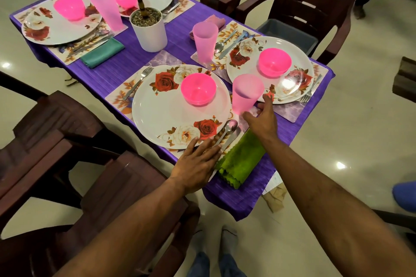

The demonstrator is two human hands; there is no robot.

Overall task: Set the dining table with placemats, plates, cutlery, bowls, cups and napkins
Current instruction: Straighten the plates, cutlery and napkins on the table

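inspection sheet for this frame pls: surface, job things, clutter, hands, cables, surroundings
Surface: table under a purple cloth, four placemats laid.
Job's things: four floral plates, each with a pink bowl; nearest plate has its bowl, a fork to its left, a spoon to its right, a green napkin and a pink cup.
Clutter: potted plant mid-table.
Hands: left hand flat at the nearest plate's rim, fingers straight; right hand open by the cup's base, contact unclear.
Cables: nothing seen.
Surroundings: dark brown chairs, a grey bin on one seat, pale glossy floor.
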